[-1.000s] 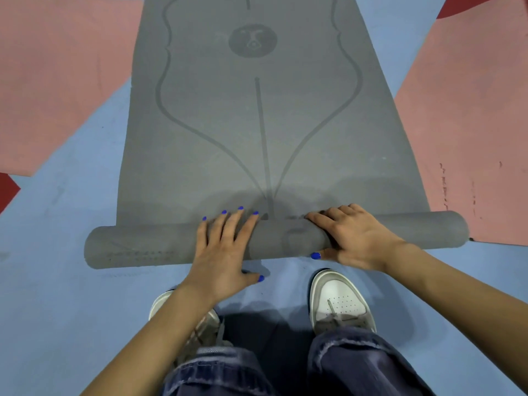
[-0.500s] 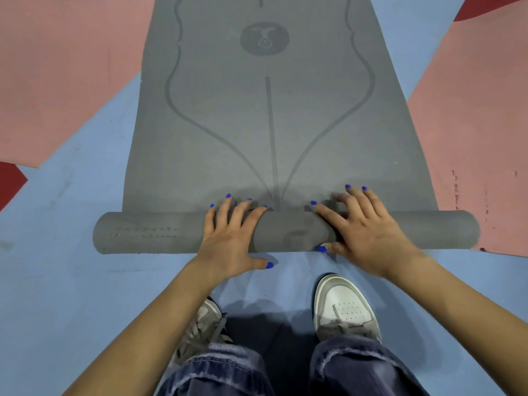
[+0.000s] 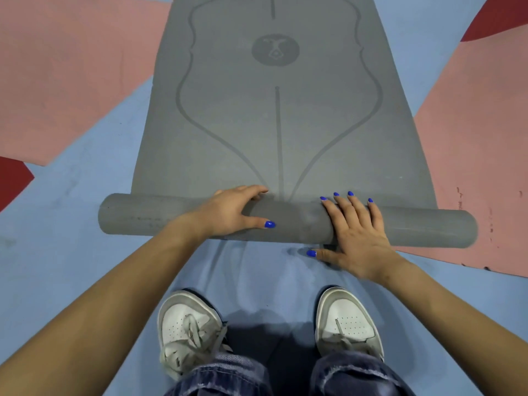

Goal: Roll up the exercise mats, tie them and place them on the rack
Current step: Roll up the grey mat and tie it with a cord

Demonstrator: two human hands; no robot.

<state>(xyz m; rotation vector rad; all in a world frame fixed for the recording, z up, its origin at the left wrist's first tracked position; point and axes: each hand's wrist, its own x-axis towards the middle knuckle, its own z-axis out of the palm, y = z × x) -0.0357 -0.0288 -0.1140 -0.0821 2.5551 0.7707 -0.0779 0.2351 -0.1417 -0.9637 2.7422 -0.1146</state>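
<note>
You have one grey exercise mat (image 3: 280,132) on the floor (image 3: 71,224) in front of you, its near end wound into a roll (image 3: 288,221) that lies across your view just ahead of your two white shoes (image 3: 190,330). No readable writing shows on it: there is a round emblem (image 3: 275,50) with a small figure inside, curved outlines and a centre line, and a row of faint marks on the roll's left part that are too small to make out. The mat's far end is cut off by the top edge of the picture.

Your left hand (image 3: 231,210) curls over the roll, thumb along its near side and fingers wrapped over the top, their tips hidden on the far side. Your right hand (image 3: 354,227) lies flat on the roll with fingers straight and spread, thumb down at the floor by its near edge.

The floor is blue with pink and dark red patches. Your jeans (image 3: 285,375) are cut off at the bottom edge.
</note>
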